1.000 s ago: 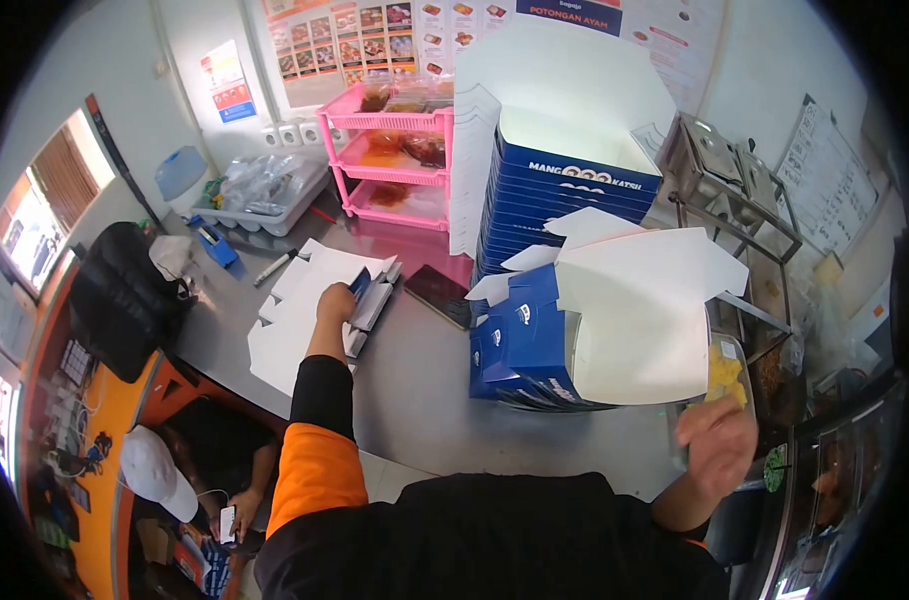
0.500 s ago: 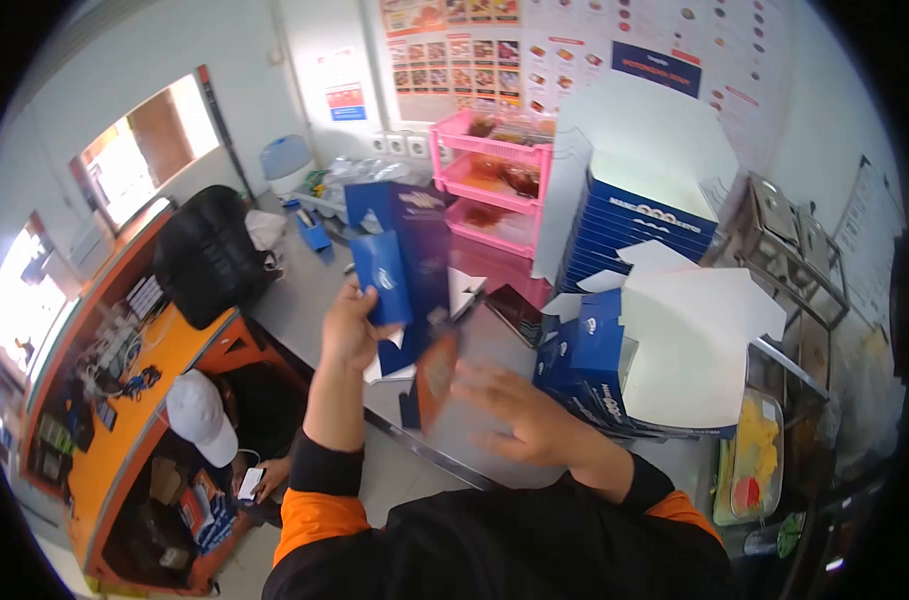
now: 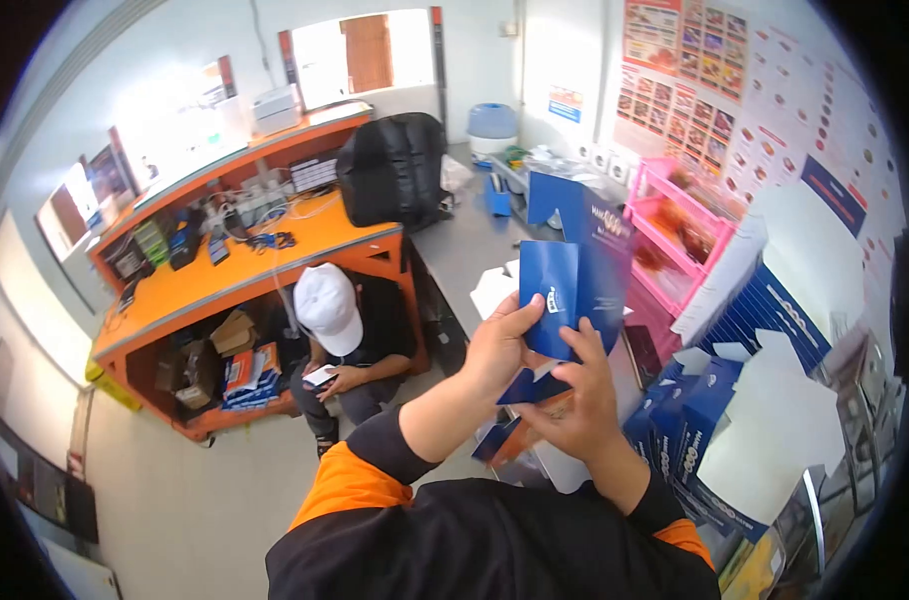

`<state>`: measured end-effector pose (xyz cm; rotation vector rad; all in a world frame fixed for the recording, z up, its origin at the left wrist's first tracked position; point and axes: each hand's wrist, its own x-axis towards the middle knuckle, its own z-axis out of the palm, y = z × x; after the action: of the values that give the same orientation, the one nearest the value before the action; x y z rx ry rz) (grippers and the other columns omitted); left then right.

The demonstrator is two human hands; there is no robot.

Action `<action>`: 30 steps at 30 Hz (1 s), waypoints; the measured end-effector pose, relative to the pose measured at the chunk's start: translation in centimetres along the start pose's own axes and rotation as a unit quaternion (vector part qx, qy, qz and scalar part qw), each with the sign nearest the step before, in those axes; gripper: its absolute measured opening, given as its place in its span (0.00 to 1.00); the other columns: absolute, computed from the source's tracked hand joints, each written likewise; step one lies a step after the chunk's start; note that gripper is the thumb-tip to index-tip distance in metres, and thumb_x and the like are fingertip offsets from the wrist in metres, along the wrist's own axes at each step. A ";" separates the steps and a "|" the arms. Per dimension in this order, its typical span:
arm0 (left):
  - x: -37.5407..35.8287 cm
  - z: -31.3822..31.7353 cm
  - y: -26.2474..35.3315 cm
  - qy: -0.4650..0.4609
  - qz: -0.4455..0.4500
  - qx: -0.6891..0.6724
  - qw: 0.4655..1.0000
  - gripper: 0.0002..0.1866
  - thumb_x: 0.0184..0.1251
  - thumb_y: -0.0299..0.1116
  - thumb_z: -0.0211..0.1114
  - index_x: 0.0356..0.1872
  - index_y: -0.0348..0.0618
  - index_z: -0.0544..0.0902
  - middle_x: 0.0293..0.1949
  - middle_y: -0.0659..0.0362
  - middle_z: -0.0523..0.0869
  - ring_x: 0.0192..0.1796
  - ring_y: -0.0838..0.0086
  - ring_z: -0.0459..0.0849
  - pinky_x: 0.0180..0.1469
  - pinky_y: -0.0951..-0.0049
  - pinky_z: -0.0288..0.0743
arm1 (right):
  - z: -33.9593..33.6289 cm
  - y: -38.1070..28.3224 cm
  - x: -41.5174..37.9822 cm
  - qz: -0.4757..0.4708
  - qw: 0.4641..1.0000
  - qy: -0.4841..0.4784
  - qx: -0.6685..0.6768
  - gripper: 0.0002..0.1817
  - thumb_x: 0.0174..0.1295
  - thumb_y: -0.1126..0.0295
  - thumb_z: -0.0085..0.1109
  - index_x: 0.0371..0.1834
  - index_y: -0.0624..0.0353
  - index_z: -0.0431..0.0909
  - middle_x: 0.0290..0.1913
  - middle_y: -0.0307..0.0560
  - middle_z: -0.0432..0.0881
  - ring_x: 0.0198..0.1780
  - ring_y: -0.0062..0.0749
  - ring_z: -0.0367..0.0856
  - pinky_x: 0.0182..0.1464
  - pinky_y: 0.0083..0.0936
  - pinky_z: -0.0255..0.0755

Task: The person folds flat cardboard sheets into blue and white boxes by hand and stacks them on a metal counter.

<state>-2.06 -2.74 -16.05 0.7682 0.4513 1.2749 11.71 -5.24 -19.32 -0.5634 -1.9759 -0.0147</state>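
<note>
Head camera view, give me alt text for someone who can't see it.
Both hands, left hand and right hand, hold a flat blue carton above a grey counter. A seated person in a white cap looks at a phone.

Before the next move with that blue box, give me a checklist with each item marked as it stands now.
1. Left hand has the flat blue box: ok, thumb lies across its lower panel.
2. Right hand also on it: ok, fingers press the lower edge.
3. Box lifted off the counter: ok, it is held in the air in front of the chest.
4. Box fully folded up: not ok, the panels are still flat and spread.
5. Space on the counter to put it down: cannot tell, the hands and box hide the near part.
6. Seated person clear of the hands: ok, they sit low beside the orange desk, looking at a phone.
</note>
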 end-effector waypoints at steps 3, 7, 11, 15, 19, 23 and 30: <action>-0.6 0.1 -0.8 -0.016 0.054 -0.083 0.995 0.13 0.64 0.28 0.51 0.49 0.38 0.68 0.44 0.53 0.78 0.47 0.68 0.78 0.53 0.66 0.71 | -0.6 0.9 0.2 -0.066 0.991 0.119 -0.021 0.27 0.37 0.68 0.70 0.43 0.52 0.69 0.53 0.55 0.67 0.58 0.58 0.66 0.55 0.49 0.63; -1.3 -1.3 -2.5 -0.042 0.138 0.010 0.989 0.14 0.58 0.20 0.56 0.47 0.39 0.72 0.43 0.57 0.79 0.44 0.74 0.79 0.45 0.74 0.74 | -1.4 1.1 0.9 -0.105 0.983 0.133 -0.066 0.16 0.38 0.72 0.66 0.33 0.56 0.74 0.47 0.52 0.73 0.51 0.56 0.73 0.49 0.40 0.71; -1.7 -1.9 -2.1 -0.037 0.160 0.004 0.986 0.14 0.62 0.27 0.56 0.49 0.40 0.71 0.42 0.57 0.80 0.41 0.73 0.81 0.41 0.73 0.77 | -1.8 0.1 1.5 -0.114 0.990 0.073 -0.049 0.13 0.37 0.74 0.65 0.28 0.58 0.75 0.39 0.48 0.79 0.48 0.52 0.76 0.47 0.37 0.73; -1.7 -2.7 -1.4 -0.074 0.110 -0.032 0.991 0.13 0.67 0.37 0.51 0.48 0.43 0.73 0.41 0.57 0.80 0.41 0.72 0.82 0.42 0.69 0.78 | -2.2 -0.1 1.1 -0.106 0.994 0.033 0.022 0.09 0.38 0.75 0.64 0.25 0.60 0.76 0.37 0.48 0.81 0.46 0.50 0.77 0.46 0.36 0.73; -2.0 -1.7 -2.8 -0.022 0.068 -0.012 0.997 0.13 0.68 0.38 0.49 0.47 0.43 0.74 0.41 0.58 0.81 0.39 0.72 0.82 0.42 0.69 0.79 | -1.1 0.8 1.0 -0.051 0.994 0.085 -0.047 0.07 0.40 0.76 0.63 0.24 0.60 0.76 0.36 0.48 0.81 0.46 0.49 0.78 0.48 0.36 0.72; -1.3 -2.1 -1.2 -0.037 0.092 -0.033 0.995 0.14 0.68 0.39 0.50 0.45 0.42 0.73 0.40 0.57 0.81 0.39 0.72 0.82 0.41 0.69 0.79 | -1.9 0.9 1.0 -0.077 0.991 0.021 0.107 0.06 0.44 0.75 0.62 0.25 0.63 0.76 0.35 0.53 0.81 0.47 0.51 0.77 0.50 0.37 0.70; -2.9 -1.4 -3.2 -0.059 0.104 0.056 0.991 0.16 0.69 0.38 0.48 0.52 0.41 0.71 0.45 0.59 0.76 0.44 0.77 0.78 0.49 0.73 0.73 | 0.0 1.0 1.0 -0.027 0.993 0.113 0.006 0.05 0.44 0.79 0.59 0.26 0.65 0.77 0.43 0.55 0.78 0.49 0.54 0.74 0.52 0.40 0.68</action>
<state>-1.58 -5.48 -19.64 1.0019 0.3552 1.3976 11.74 -3.95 -18.73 -0.4780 -1.7697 -0.0952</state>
